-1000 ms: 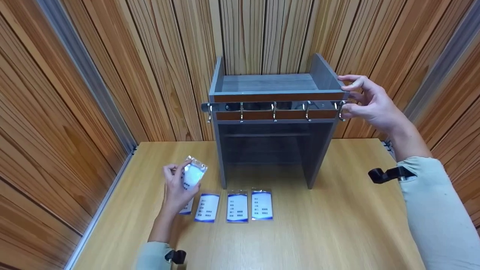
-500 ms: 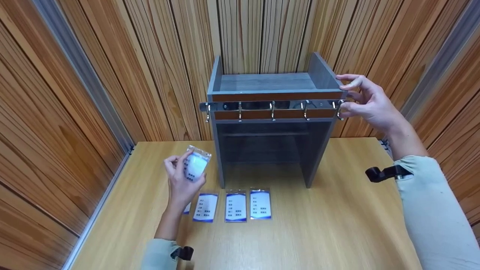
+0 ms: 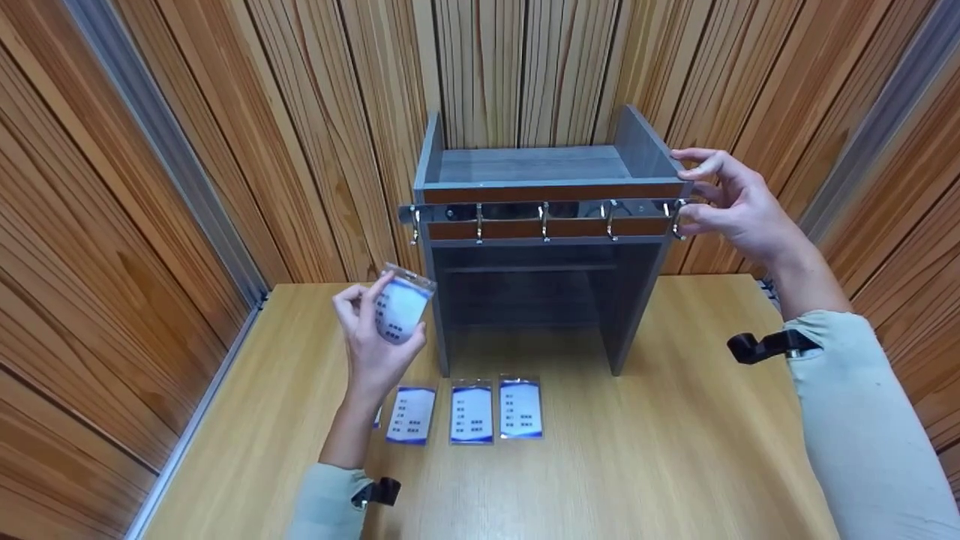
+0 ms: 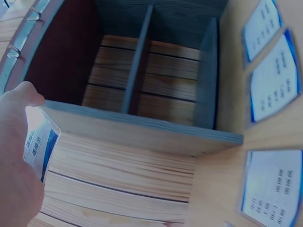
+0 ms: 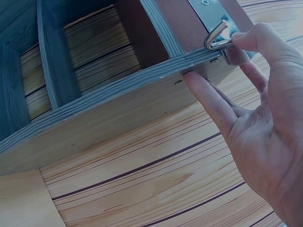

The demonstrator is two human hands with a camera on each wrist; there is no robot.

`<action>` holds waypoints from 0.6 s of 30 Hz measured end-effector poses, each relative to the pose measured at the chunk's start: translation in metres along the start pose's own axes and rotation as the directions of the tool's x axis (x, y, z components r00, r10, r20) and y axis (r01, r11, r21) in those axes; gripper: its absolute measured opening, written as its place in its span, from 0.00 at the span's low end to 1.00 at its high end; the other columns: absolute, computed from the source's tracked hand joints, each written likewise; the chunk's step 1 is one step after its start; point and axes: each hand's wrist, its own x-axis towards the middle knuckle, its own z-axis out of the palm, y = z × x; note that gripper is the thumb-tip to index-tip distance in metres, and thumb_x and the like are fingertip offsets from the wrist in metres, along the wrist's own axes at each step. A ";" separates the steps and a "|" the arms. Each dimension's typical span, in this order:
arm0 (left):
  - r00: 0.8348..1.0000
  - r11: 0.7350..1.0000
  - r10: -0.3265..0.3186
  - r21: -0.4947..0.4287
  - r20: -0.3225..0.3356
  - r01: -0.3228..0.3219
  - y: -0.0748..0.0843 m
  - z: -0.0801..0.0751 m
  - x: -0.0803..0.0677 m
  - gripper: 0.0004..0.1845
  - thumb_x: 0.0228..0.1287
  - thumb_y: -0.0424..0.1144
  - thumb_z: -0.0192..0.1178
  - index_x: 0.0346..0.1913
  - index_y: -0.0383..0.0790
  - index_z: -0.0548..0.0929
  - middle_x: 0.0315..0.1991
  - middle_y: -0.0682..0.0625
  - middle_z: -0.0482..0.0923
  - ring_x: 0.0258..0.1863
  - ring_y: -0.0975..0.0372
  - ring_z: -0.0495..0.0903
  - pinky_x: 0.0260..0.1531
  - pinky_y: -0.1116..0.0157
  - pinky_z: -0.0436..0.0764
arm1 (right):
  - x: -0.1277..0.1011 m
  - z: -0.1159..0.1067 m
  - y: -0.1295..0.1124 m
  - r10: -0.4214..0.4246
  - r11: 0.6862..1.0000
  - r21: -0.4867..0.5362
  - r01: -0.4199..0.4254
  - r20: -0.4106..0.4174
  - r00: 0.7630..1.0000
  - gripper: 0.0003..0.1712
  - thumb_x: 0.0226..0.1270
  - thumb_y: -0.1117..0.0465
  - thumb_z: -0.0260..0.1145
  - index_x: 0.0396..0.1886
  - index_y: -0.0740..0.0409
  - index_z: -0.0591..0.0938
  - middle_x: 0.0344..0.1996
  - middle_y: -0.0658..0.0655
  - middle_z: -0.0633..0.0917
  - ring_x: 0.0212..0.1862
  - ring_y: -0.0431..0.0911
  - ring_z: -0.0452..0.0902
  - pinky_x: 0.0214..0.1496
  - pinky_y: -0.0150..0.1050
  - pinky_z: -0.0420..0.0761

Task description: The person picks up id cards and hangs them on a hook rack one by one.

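Note:
A grey wooden shelf unit (image 3: 532, 166) stands at the back of the table, with a metal hook rail (image 3: 540, 211) across its brown front board. My right hand (image 3: 712, 201) pinches the rail's right end at the shelf corner, index finger on top and thumb below by the last hook (image 5: 217, 37). My left hand (image 3: 373, 330) holds a clear-sleeved badge card (image 3: 401, 307) upright in the air, just left of the shelf's left wall. In the left wrist view the card (image 4: 40, 142) lies against the palm.
Three badge cards (image 3: 472, 411) lie in a row on the light wood table (image 3: 675, 450) in front of the shelf; another card (image 3: 375, 417) peeks from behind my left wrist. Wood-panelled walls (image 3: 187, 150) close in on three sides.
My left hand has lifted the badge card up and slightly right, from just above the table to near the shelf's left wall. The right hand has stayed on the rail's end.

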 end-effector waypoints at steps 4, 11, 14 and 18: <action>1.000 1.000 0.013 -0.028 -0.018 -0.013 0.008 0.001 0.006 0.42 0.52 0.30 0.83 0.74 0.39 0.81 0.63 0.33 0.63 0.66 0.44 0.69 0.62 0.51 0.74 | 0.000 0.001 0.000 0.004 1.000 -0.001 -0.004 -0.007 1.000 0.17 0.80 0.75 0.65 0.62 0.59 0.81 0.80 0.47 0.73 0.72 0.39 0.82 0.51 0.36 0.93; 0.999 0.999 0.025 -0.044 -0.031 -0.027 0.018 0.001 0.013 0.42 0.53 0.32 0.82 0.74 0.39 0.80 0.63 0.33 0.63 0.67 0.46 0.69 0.62 0.52 0.77 | 0.001 0.003 -0.001 0.028 0.999 -0.024 -0.028 -0.018 0.999 0.18 0.80 0.74 0.66 0.64 0.59 0.81 0.81 0.47 0.72 0.73 0.39 0.81 0.52 0.36 0.93; 0.999 0.998 0.037 -0.053 -0.040 -0.039 0.022 0.001 0.015 0.42 0.53 0.32 0.82 0.75 0.39 0.80 0.63 0.33 0.63 0.67 0.46 0.69 0.62 0.51 0.76 | 0.001 0.004 -0.002 0.031 0.999 -0.026 -0.032 -0.020 0.999 0.18 0.80 0.74 0.66 0.63 0.59 0.81 0.81 0.47 0.72 0.73 0.39 0.81 0.53 0.35 0.93; 0.998 0.997 0.048 -0.063 -0.050 -0.051 0.028 0.001 0.019 0.43 0.53 0.32 0.82 0.75 0.39 0.80 0.63 0.33 0.63 0.67 0.46 0.69 0.62 0.51 0.76 | 0.001 0.004 -0.002 0.028 0.999 -0.025 -0.029 -0.017 0.999 0.18 0.80 0.74 0.66 0.63 0.58 0.81 0.81 0.47 0.72 0.73 0.38 0.80 0.52 0.35 0.93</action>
